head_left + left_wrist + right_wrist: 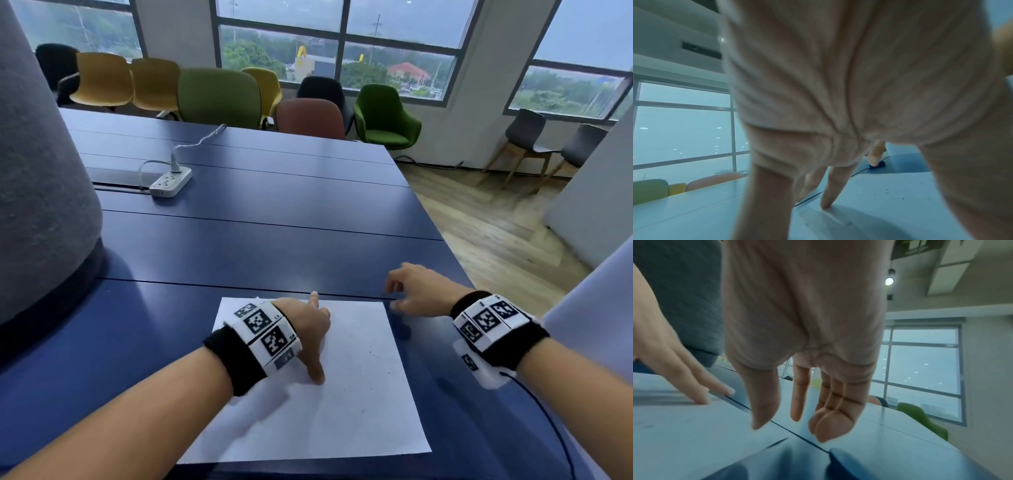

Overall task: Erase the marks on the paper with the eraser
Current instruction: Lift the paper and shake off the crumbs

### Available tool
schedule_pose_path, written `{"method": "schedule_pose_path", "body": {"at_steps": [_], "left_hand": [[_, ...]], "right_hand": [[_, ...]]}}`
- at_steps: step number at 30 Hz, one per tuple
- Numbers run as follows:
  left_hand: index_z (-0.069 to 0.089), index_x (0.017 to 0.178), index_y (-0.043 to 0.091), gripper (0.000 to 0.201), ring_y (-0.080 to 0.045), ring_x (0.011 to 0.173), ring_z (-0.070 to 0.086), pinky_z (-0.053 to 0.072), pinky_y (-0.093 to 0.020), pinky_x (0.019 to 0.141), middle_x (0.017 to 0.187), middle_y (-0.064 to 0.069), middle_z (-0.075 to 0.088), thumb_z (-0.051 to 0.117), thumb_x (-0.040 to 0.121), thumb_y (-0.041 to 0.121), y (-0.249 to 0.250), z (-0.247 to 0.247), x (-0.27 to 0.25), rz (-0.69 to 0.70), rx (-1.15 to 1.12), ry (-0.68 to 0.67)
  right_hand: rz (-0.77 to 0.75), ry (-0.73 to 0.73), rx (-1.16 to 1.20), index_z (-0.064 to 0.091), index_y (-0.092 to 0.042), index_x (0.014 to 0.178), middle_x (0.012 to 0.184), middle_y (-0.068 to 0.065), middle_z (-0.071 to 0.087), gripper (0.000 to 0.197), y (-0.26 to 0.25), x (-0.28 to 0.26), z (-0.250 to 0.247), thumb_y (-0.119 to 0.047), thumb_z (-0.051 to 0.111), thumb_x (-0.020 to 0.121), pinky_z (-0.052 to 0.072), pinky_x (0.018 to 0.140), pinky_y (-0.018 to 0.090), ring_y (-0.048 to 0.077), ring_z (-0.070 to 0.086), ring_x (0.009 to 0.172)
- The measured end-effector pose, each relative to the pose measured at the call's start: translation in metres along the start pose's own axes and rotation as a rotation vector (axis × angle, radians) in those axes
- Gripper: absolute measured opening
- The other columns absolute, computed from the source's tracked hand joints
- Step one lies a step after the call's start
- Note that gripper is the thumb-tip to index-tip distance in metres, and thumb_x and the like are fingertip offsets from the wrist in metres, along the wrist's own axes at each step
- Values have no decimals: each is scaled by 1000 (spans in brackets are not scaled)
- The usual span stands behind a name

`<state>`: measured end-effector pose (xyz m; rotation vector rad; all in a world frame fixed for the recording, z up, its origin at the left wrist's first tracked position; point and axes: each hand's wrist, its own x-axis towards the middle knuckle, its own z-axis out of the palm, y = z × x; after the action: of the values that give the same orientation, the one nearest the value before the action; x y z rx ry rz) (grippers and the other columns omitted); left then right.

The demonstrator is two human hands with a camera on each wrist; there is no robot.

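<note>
A white sheet of paper (359,394) lies on the blue table (274,240) in front of me, with only faint dark specks (370,353) on it. My left hand (318,337) presses on the sheet's upper left part with spread, straight fingers (826,204). My right hand (394,296) hovers low just past the sheet's top right corner, its fingers (797,410) hanging relaxed. In the left wrist view one right fingertip touches a small blue eraser (875,166) lying on the table by the seam. I cannot pick out the eraser in the head view.
A large grey padded column (41,171) stands on the table at the left. A white power strip (170,183) with its cable lies farther back. The table's right edge runs close to my right wrist. A pale panel (599,325) stands at the right. Chairs line the far side.
</note>
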<state>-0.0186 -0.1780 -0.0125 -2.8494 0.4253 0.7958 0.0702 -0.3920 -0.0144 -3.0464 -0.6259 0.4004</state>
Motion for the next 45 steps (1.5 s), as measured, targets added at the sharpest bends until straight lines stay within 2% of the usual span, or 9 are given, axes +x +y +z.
{"method": "schedule_pose_path", "body": {"at_steps": [3, 7, 10, 17, 28, 32, 35, 38, 45], "left_hand": [[55, 122, 8, 55, -31, 97, 67, 48, -30, 68, 163, -12, 0, 67, 85, 47, -15, -2, 3, 41, -21, 25], [42, 142, 15, 58, -26, 130, 49, 42, -37, 104, 163, -11, 1, 61, 92, 36, -53, 1, 1, 74, -147, 103], [36, 147, 14, 60, -26, 138, 38, 35, -37, 109, 163, -10, 12, 56, 94, 34, -95, 0, -10, -46, -203, 129], [54, 130, 13, 48, -25, 114, 59, 47, -41, 98, 128, -4, 60, 61, 88, 37, -157, 17, -24, -239, -225, 91], [65, 114, 17, 34, -17, 103, 57, 48, -33, 92, 114, 2, 52, 70, 82, 29, -164, 32, -12, -165, -311, 210], [69, 88, 18, 7, -12, 80, 64, 55, -30, 78, 93, 4, 65, 66, 85, 23, -172, 33, -12, -167, -402, 294], [65, 68, 24, 22, -11, 52, 57, 56, -31, 60, 71, 1, 66, 62, 88, 16, -176, 31, -17, -166, -511, 342], [70, 66, 19, 26, -18, 56, 62, 60, -39, 63, 64, -6, 67, 62, 88, 8, -180, 27, -31, -144, -673, 402], [73, 75, 10, 18, -19, 60, 71, 58, -26, 57, 67, -4, 72, 65, 90, 4, -166, 12, -77, -156, -891, 700]], "right_hand": [[-86, -59, 8, 60, -23, 118, 108, -2, 48, 40, -15, 2, 8, -35, 71, 82, 48, 89, 37, 23, 56, 103], [-75, -23, 12, 60, -22, 112, 104, -4, 45, 29, -18, 1, 13, -31, 68, 86, 48, 86, 34, 23, 57, 100], [-64, -27, 29, 56, -21, 116, 112, 0, 48, 31, -18, 0, 15, -28, 66, 87, 49, 88, 36, 24, 56, 100], [-85, -18, 36, 58, -23, 120, 109, -1, 44, 31, -22, 2, 18, -24, 65, 90, 48, 84, 34, 24, 56, 99], [-89, 2, 82, 51, -23, 88, 94, -5, 48, 13, -25, 1, 16, -16, 62, 87, 49, 76, 33, 23, 56, 89], [-76, 62, 217, 53, -18, 86, 87, -1, 61, 11, -23, -2, 12, -9, 59, 88, 47, 62, 26, 19, 58, 73], [-87, 119, 262, 55, -17, 89, 85, -3, 61, 11, -24, -5, 5, -8, 61, 87, 49, 64, 26, 18, 60, 75], [-97, 190, 320, 55, -23, 89, 83, -4, 63, 19, -22, -11, -4, -6, 64, 85, 51, 67, 27, 15, 62, 76], [-122, 443, 637, 59, -25, 100, 74, -1, 61, 35, -25, -37, -26, 0, 72, 78, 45, 56, 13, 4, 57, 57]]}}
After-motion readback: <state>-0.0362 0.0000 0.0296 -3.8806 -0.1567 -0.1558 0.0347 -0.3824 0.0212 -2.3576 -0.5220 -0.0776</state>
